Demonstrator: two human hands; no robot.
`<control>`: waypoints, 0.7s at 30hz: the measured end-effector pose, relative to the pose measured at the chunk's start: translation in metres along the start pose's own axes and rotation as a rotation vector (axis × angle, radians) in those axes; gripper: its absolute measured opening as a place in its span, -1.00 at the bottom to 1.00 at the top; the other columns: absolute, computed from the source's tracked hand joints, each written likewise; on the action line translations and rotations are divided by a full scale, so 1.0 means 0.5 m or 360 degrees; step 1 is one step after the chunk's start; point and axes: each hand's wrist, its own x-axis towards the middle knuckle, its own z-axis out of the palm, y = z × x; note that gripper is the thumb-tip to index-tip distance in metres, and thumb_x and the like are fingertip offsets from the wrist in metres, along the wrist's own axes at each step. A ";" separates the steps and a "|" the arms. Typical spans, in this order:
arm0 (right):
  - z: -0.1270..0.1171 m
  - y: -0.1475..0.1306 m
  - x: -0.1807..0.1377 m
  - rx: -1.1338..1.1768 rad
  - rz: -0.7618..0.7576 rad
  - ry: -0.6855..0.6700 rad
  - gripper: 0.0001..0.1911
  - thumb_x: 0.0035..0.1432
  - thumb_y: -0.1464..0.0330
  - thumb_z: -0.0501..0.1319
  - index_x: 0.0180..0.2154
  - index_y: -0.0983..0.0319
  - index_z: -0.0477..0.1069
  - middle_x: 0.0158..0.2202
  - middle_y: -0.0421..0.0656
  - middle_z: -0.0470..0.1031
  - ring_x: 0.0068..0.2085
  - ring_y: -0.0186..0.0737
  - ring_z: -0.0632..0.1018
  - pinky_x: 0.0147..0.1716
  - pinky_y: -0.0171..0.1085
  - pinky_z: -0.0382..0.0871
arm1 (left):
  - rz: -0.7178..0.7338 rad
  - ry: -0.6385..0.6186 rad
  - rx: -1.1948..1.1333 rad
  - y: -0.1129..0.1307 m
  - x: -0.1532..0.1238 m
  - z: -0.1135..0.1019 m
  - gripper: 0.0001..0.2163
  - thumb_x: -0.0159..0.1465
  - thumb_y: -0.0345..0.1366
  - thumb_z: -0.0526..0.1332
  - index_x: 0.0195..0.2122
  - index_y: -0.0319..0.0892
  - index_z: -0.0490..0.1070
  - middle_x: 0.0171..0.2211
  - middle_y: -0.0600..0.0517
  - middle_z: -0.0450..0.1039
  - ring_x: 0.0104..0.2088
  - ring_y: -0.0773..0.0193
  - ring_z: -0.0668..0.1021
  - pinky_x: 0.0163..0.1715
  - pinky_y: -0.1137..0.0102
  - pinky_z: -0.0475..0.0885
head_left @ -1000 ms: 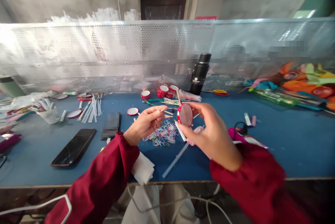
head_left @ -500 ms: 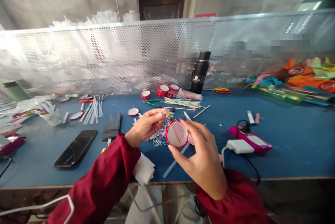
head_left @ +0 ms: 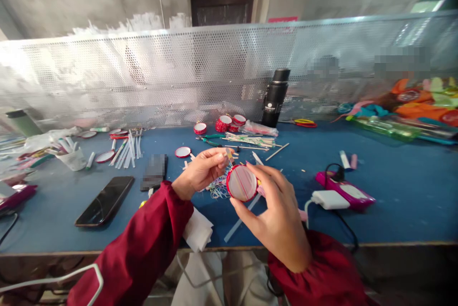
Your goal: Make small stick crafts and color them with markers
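In my right hand [head_left: 277,205], a small red-rimmed round disc [head_left: 236,185], like a toy drum, is held by its edge between thumb and fingers. Its pale face is turned to me, with thin lines running slantwise across it. My left hand [head_left: 202,170] pinches a small, flat, yellowish strip [head_left: 230,155] just above the disc's upper rim. Whether the strip touches the rim I cannot tell. Behind and below the disc lies a tangle of pale coloured strings [head_left: 219,187], partly hidden by my hands.
Phones [head_left: 105,201] lie left, near a white cup of sticks [head_left: 72,159]. Behind my hands are more red-rimmed discs [head_left: 224,123], thin sticks [head_left: 250,140], green-handled pliers [head_left: 212,140] and a black flask [head_left: 276,98]. A purple power strip [head_left: 352,196] with a white charger lies right.
The view has shifted very slightly. Both hands keep the same hold, with the disc and strip in nearly the same place.
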 end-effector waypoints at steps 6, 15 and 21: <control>0.003 0.000 0.001 0.0021 0.0012 -0.0016 -0.35 0.28 0.16 0.37 0.31 0.15 0.30 0.17 0.08 0.49 0.20 0.20 0.53 0.12 0.18 0.51 | -0.0017 0.0002 -0.0037 0.000 -0.002 0.000 -0.59 0.03 -0.18 0.62 -0.19 -0.33 0.65 -0.52 0.12 0.32 -0.49 0.48 0.31 -0.44 0.55 0.25; 0.009 0.001 0.002 0.0025 -0.0023 -0.0009 -0.38 0.29 0.17 0.36 0.29 0.17 0.31 0.15 0.07 0.51 0.19 0.17 0.55 0.14 0.14 0.48 | -0.0033 0.0038 -0.0018 0.003 -0.003 0.002 -0.59 0.01 -0.17 0.63 -0.21 -0.32 0.65 -0.51 0.11 0.33 -0.49 0.47 0.32 -0.44 0.54 0.27; 0.011 -0.001 0.003 0.0004 -0.0009 -0.0017 -0.39 0.29 0.14 0.36 0.27 0.19 0.32 0.14 0.08 0.51 0.18 0.16 0.55 0.14 0.14 0.48 | -0.0023 0.0016 -0.0005 0.003 -0.003 0.002 -0.59 0.02 -0.14 0.62 -0.21 -0.30 0.65 -0.51 0.11 0.32 -0.48 0.46 0.31 -0.45 0.53 0.26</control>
